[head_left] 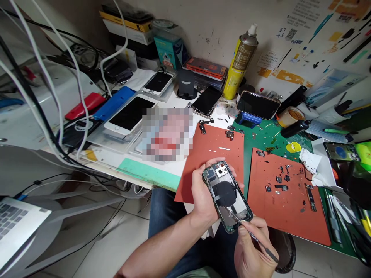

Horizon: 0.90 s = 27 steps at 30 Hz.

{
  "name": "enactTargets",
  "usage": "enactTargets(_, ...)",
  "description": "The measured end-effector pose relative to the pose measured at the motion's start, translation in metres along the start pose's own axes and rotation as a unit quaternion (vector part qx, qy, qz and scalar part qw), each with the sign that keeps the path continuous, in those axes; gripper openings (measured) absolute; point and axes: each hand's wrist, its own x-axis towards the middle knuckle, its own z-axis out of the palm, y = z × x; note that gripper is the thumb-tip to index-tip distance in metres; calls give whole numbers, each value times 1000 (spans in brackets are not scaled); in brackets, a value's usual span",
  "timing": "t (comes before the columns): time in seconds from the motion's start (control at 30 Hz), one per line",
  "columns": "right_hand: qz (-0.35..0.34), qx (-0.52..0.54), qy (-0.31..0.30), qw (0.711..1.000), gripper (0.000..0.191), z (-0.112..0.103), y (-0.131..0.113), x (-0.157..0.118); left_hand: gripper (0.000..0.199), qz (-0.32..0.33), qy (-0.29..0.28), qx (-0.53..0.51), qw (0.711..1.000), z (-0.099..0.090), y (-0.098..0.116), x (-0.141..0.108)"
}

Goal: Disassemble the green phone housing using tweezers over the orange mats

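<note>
My left hand (204,197) is wrapped around the edges of an opened phone housing (239,204), its inside facing up. A round black pad (225,194) sits in its middle and a camera opening near its top. In my right hand (255,247) is a slim metal tool (255,236) with a dark end, pinched between thumb and fingers. Its tip reaches into the lower part of the housing; whether it touches the inner surface I cannot tell. Both hands are above my lap, at the front edge of an orange-red mat (220,143).
A second orange-red mat (290,208) carries several small phone parts. Phones, including a white one (130,114), lie at the back left. A yellow spray can (239,61) stands by the wall. White cables (78,77) hang at left. Tools (339,216) lie at the right edge.
</note>
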Motion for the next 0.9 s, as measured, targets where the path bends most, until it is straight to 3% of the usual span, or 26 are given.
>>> enactTargets(0.27,27,17,-12,999,11,-1,-3,1,46,0,2,-2,1000,0,1,0)
enactTargets(0.67,184,112,-28,976,11,-37,-1,7,43,1,-30,1,1000,0,3,1)
enactTargets(0.9,217,94,-42,971,8,-46,-9,32,43,13,-65,3,998,0,1,-1)
